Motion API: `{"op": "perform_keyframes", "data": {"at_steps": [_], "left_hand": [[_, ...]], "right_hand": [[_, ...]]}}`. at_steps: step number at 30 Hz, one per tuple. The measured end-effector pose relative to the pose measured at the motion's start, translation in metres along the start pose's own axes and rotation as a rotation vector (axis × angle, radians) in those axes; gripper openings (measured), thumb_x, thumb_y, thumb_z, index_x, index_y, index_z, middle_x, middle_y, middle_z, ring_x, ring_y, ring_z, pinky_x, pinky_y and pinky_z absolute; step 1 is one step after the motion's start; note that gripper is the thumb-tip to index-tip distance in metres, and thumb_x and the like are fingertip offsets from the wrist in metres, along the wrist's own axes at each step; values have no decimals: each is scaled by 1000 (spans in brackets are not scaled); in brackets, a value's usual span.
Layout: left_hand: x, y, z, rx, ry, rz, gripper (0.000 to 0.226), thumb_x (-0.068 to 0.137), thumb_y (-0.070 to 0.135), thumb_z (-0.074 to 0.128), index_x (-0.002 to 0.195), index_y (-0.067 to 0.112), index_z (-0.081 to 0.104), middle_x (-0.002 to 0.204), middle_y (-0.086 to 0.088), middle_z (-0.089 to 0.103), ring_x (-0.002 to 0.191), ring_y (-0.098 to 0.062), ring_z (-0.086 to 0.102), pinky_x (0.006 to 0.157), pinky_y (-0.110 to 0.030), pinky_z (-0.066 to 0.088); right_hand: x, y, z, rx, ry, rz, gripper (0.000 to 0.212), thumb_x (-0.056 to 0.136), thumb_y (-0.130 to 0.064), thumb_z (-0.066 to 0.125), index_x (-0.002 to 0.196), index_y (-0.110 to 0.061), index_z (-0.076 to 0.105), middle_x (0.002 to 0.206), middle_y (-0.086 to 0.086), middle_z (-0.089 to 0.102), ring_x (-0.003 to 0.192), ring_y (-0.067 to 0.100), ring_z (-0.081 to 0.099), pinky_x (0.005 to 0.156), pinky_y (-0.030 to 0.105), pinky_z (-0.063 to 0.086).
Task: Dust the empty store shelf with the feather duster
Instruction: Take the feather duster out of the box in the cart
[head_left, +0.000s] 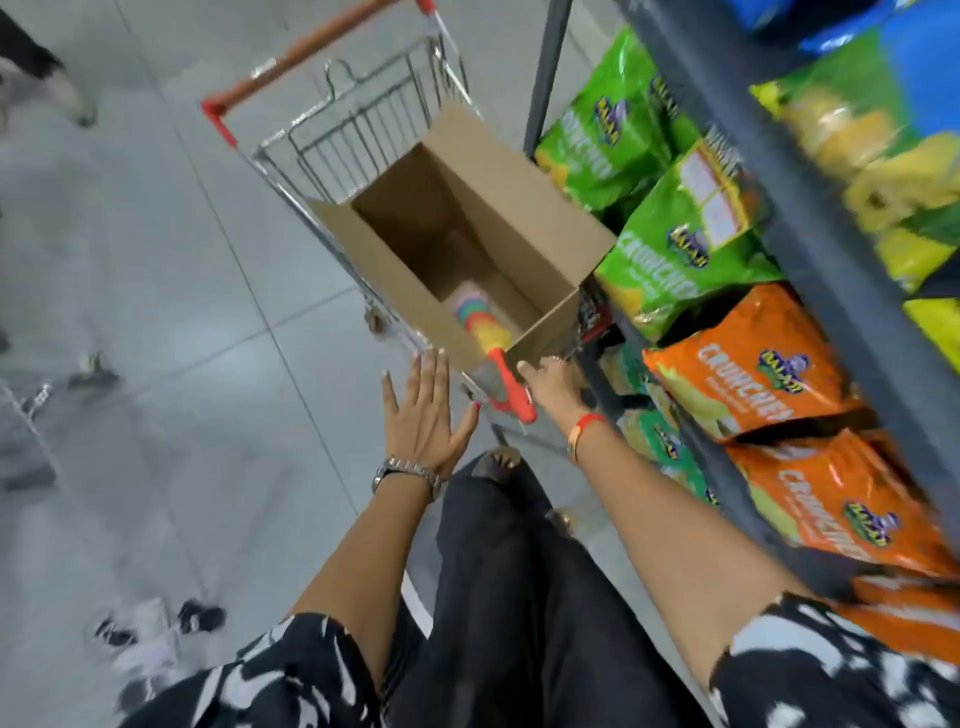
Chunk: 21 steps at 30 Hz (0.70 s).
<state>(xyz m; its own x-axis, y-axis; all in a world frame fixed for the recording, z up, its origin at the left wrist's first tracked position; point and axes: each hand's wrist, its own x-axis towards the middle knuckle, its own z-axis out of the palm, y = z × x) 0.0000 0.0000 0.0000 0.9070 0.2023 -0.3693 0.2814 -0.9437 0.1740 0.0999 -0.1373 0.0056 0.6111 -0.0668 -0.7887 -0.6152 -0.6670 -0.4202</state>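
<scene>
A feather duster (487, 338) with rainbow-coloured feathers lies head-down in an open cardboard box (524, 208). Its orange-red handle (514, 389) sticks out over the box's near corner. My right hand (553, 382) is right beside the handle, thumb at the box corner and fingers curled low; whether it grips the handle is unclear. My left hand (423, 410) hovers open, fingers spread, just left of the box. The store shelf (810, 249) on the right is dark grey metal and full of snack bags.
The box sits in a small wire shopping cart (332, 130) with a red-orange push bar. Green bags (675, 260) and orange bags (753, 374) crowd the shelves. Grey tiled floor (156, 260) spreads to the left, with another person's foot (78, 106) at top left.
</scene>
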Motion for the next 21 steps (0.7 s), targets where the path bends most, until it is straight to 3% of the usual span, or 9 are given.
{"op": "perform_keyframes", "data": {"at_steps": [2,3,6,9,11,15,21], "left_hand": [[2,-6,17,26,6,-22,80,85,61,5,149,13,8,157,-5,12,144,-21,8,105,-41,-28],[1,-8,25,40,5,-27,80,84,61,3,149,13,6,157,-5,10,144,-21,5,104,-40,-29],[0,-14,42,76,13,-33,81,83,61,0,149,14,2,157,-4,6,144,-21,2,103,-41,-30],[2,-19,48,94,13,-61,84,79,62,-5,149,14,-1,158,-4,3,144,-20,-1,103,-42,-30],[1,-20,43,85,12,-72,85,78,63,-6,149,15,-1,158,-4,1,144,-21,-2,103,-42,-30],[-4,-15,23,53,77,-66,83,81,62,-2,149,15,1,158,-4,2,144,-20,-2,107,-44,-24],[-14,13,-32,-95,215,-49,75,84,61,4,144,16,-5,156,-2,-2,142,-14,-7,108,-40,-24]], "right_hand": [[16,-1,6,80,-86,33,25,96,-21,50,81,-4,61,105,21,64,103,30,59,68,27,39],[27,3,12,197,-123,73,22,95,-14,52,76,-5,59,92,18,63,85,28,61,57,25,42],[44,12,24,437,-214,192,22,93,-3,54,103,16,56,75,17,56,47,20,58,41,26,50],[46,9,31,548,-291,243,17,96,0,45,80,4,48,70,14,48,30,12,53,33,17,46],[45,3,29,585,-318,261,22,96,2,41,75,-1,45,69,10,46,27,10,48,31,14,41],[23,-11,8,578,-297,254,24,94,4,41,71,-1,47,67,9,47,44,13,42,31,16,37],[-58,-48,-41,652,-338,70,26,94,1,46,68,-1,46,61,11,44,22,8,41,30,12,33]]}}
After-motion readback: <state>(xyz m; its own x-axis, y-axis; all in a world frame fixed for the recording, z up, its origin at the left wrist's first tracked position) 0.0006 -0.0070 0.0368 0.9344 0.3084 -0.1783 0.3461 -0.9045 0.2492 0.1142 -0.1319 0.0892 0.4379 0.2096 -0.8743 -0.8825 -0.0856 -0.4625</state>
